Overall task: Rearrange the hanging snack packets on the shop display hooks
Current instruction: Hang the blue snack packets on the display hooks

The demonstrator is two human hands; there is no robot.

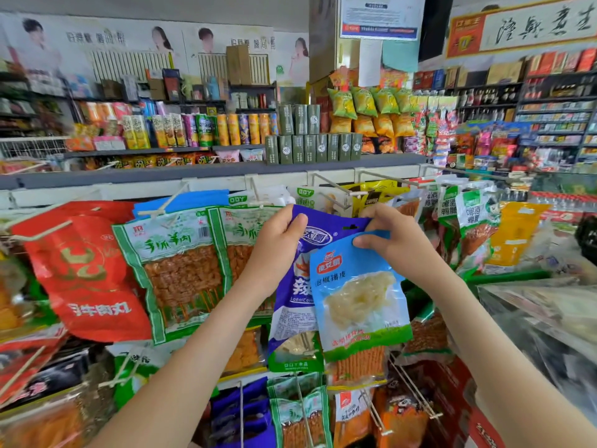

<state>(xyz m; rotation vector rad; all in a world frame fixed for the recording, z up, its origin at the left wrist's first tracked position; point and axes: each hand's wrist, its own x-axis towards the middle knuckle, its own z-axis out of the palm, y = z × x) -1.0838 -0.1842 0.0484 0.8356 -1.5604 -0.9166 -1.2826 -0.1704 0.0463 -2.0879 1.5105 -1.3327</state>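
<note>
The left hand (278,242) grips the purple packet (290,295) (top corner); fingers (368,242) of the right hand (395,245) pinch the pale-blue packet (358,302).

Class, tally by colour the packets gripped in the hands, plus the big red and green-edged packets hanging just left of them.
purple packet, in the left hand: 1
light blue packet, in the right hand: 1
red packet: 1
green-edged packets: 2
Total: 5

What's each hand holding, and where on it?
Left hand grips the purple packet at its top left corner. Right hand pinches the blue packet at its top edge.
</note>
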